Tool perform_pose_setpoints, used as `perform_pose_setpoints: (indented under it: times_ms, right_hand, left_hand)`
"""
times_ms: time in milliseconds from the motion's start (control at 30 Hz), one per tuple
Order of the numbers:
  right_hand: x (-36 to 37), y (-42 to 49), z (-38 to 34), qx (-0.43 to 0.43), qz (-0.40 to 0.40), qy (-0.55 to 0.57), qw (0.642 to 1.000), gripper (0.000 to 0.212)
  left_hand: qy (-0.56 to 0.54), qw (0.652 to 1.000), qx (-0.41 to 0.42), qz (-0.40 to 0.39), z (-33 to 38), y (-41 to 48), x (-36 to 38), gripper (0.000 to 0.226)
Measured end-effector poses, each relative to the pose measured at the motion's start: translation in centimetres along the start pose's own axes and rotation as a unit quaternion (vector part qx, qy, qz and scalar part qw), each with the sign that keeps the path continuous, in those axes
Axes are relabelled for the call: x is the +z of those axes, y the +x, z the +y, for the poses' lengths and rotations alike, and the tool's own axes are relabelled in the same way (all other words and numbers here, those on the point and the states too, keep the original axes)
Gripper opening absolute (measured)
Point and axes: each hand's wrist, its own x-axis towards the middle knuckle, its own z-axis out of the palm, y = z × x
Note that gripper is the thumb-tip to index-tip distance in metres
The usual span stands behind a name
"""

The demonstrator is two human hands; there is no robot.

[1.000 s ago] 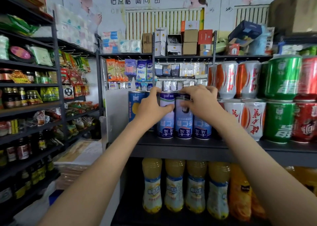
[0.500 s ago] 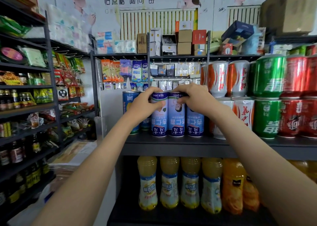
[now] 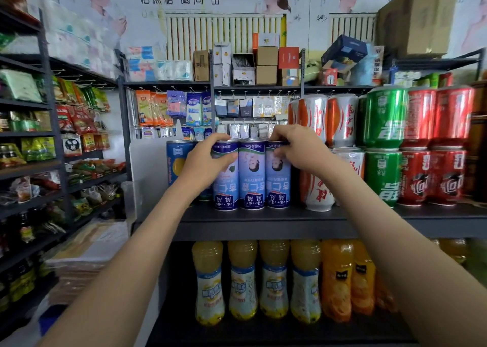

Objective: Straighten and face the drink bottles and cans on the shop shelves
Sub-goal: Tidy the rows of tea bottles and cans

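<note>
Head view. Three tall, slim blue-and-lilac metal cans (image 3: 251,178) stand upright in a touching row at the front edge of the dark grey metal shelf (image 3: 263,224). Their labels face forward, but the print and portrait read upside down.

The left hand (image 3: 204,166) has its grip curled round the upper part of the leftmost can, thumb across the front. The right hand (image 3: 297,149) has its grip curled over the top rim of the rightmost can.

A blue can with yellow print (image 3: 176,162) stands just to the left. White-and-orange cans (image 3: 316,188) stand to the right, stacked two high. Yellow plastic juice bottles (image 3: 242,280) line the shelf below.
</note>
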Motion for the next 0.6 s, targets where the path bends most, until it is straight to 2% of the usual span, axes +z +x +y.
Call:
perform_pose_setpoints:
  times_ms: [100,200,300,400,500,600]
  right_hand:
    - [-0.6,-0.1,0.1,-0.003,-0.019,0.009,1.000,0.015]
    - [-0.9,-0.3,0.3,-0.007,-0.033,0.023,0.999,0.023]
    - [-2.0,-1.2,1.2,-0.014,0.016,0.023,1.000,0.031]
    - [-3.4,-3.3,3.3,0.006,0.070,-0.008,0.997,0.035]
    - [-4.3,-5.5,6.1,0.047,0.073,-0.074,0.993,0.033]
    - [-4.7,-7.2,8.7,0.075,0.062,-0.120,0.988,0.033]
  left_hand:
    - [0.048,0.998,0.009,0.025,0.2,-0.2,0.6,0.045]
    - [0.122,0.991,0.019,0.052,1.1,-0.8,1.5,0.060]
    - [0.209,0.964,0.130,0.097,2.6,-1.4,2.7,0.059]
    - [0.244,0.943,0.214,0.076,4.4,-2.0,4.9,0.051]
    - [0.258,0.941,0.214,0.048,5.7,-2.7,7.7,0.050]
    - [0.288,0.940,0.179,0.045,6.3,-2.9,10.3,0.054]
